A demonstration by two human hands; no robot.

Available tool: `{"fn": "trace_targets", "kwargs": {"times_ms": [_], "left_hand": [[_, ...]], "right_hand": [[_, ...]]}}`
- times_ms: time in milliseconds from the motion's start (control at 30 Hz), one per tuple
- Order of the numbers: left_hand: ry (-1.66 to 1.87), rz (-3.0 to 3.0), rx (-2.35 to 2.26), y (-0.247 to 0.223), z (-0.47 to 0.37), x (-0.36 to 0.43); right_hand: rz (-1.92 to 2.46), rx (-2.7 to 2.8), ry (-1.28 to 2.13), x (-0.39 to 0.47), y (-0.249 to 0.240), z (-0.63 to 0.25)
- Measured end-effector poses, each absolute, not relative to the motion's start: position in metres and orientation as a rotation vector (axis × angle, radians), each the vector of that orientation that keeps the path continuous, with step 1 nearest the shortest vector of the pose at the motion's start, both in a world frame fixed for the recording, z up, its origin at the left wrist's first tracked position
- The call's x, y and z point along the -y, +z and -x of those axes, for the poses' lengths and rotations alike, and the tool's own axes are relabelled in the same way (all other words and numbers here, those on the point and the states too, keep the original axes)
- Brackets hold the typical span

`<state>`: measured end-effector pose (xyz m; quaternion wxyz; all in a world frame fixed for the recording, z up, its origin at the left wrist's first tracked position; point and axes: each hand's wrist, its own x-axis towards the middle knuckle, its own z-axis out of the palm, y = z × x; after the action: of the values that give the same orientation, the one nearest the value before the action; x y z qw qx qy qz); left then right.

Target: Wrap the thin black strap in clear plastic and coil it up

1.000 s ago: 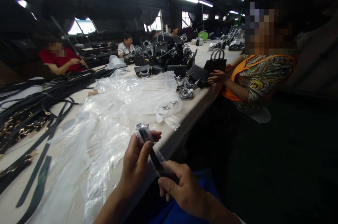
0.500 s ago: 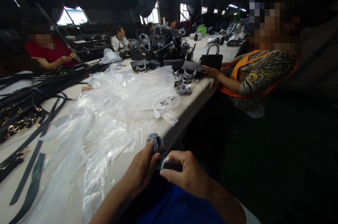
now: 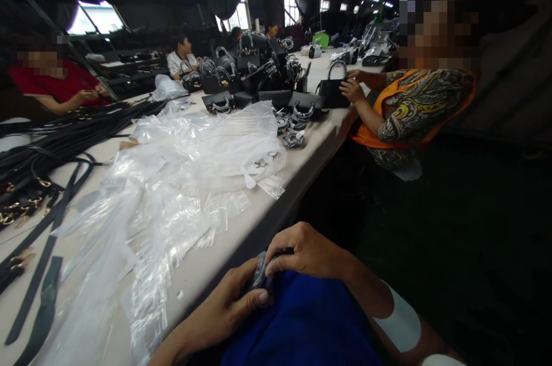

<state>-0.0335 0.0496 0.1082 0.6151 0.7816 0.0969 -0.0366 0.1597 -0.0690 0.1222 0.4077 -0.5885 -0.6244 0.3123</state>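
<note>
A handbag workshop is seen: black handbags [image 3: 254, 67], leather straps [image 3: 52, 147] and plastic bags [image 3: 190, 170] are spread along a long worktable [image 3: 310, 142].

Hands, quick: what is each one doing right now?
Left hand: closed on the rolled black strap in plastic.
Right hand: pinching the same strap from above.

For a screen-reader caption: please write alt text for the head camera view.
Both hands, left hand and right hand, pinch a rolled black strap in clear wrap below the table's edge. Clear plastic bags, black straps and black handbags cover it; other people sit around.
</note>
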Motion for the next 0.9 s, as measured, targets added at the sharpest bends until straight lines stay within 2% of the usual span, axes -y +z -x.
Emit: {"fn": "trace_targets", "kwargs": {"times_ms": [133,333,467,633,767,900], "left_hand": [[-0.084,-1.606,-0.241,0.109,0.031,-0.045],[-0.064,-1.440,-0.216,0.116,0.028,-0.038],[-0.018,-1.274,-0.238,0.114,0.022,-0.030],[0.210,-1.260,-0.302,0.123,0.018,-0.027],[0.436,-1.283,-0.324,0.145,0.015,-0.034],[0.641,-1.231,-0.286,0.161,0.009,-0.048]], "right_hand": [[1.507,1.682,0.646,0.065,0.121,-0.170],[1.303,1.665,0.817,0.052,0.111,-0.177],[1.241,1.468,0.808,0.045,0.098,-0.165],[1.235,1.108,0.870,0.039,0.085,-0.147],[1.159,1.102,0.732,0.036,0.094,-0.136],[1.031,1.085,0.833,0.033,0.099,-0.121]]}}
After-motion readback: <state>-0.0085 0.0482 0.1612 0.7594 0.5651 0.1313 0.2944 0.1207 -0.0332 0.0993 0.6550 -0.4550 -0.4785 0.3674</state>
